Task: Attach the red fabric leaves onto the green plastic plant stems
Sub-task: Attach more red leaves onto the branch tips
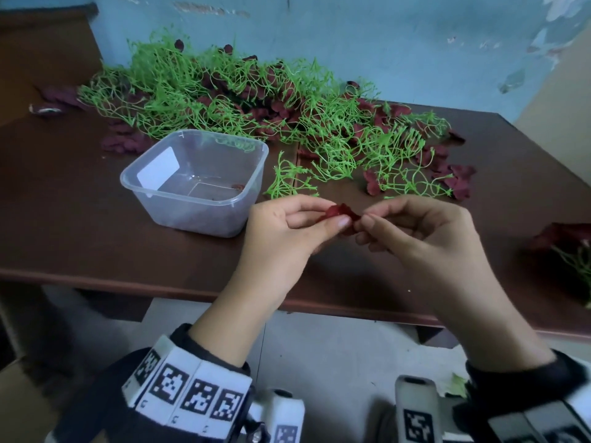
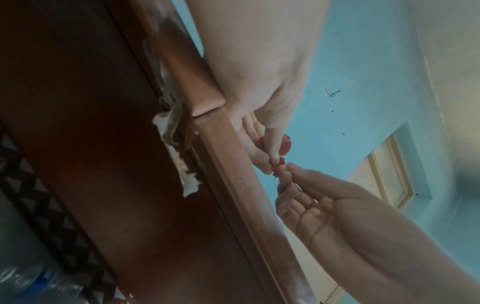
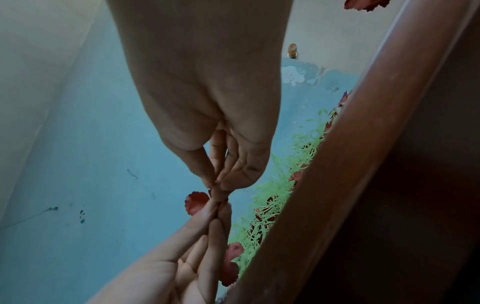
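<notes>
both hands meet just above the near edge of the brown bench (image 1: 96,251), sharing one red fabric leaf (image 1: 340,212). left hand (image 1: 287,225) pinches it between thumb and forefinger; right hand (image 1: 422,231) has its grip on the other end, fingertips curled in, though how much of the leaf it holds is hard to tell. a clear plastic tub (image 1: 195,180) stands left of the hands. green plastic stems (image 1: 243,91) lie heaped with more dark red leaves (image 1: 460,180) along the far edge of the bench.
</notes>
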Motion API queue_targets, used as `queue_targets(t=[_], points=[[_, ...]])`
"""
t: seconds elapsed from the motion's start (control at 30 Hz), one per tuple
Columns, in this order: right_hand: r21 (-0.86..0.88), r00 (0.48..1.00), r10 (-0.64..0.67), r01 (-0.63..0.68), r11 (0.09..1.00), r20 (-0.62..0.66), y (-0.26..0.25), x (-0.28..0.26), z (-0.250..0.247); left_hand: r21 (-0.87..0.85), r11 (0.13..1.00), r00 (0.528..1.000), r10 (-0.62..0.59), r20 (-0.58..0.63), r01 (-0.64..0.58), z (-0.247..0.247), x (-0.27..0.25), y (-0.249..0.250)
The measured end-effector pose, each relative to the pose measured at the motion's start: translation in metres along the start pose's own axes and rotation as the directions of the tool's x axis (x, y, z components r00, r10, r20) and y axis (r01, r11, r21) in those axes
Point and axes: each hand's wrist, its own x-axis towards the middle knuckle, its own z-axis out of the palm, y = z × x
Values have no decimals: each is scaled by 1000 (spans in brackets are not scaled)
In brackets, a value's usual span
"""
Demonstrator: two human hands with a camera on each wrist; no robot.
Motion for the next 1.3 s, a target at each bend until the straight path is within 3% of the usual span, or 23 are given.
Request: queue_targets(t=[0.13, 0.4, 0.67, 0.77, 0.97, 1.3], points=[[24, 999, -39, 39, 999, -34, 7, 1, -3, -147, 988, 996, -32, 80, 44, 1, 2, 1], [-15, 985, -170, 170, 985, -21, 13, 2, 4, -114, 993, 994, -6, 107, 19, 0, 4, -3], [-301, 963, -271, 258, 918, 0, 18, 6, 12, -184, 983, 995, -12, 96, 30, -2, 8, -9], [-252, 969, -249, 238, 938, -9, 21, 9, 12, -189, 981, 988, -23, 156, 52, -4, 8, -10], [26, 981, -193, 193, 981, 2, 23, 15, 13, -273, 959, 973, -12, 230, 76, -5, 7, -8], [-118, 979, -199, 194, 974, -32, 22, 15, 12, -254, 967, 984, 17, 177, 29, -4, 8, -10]])
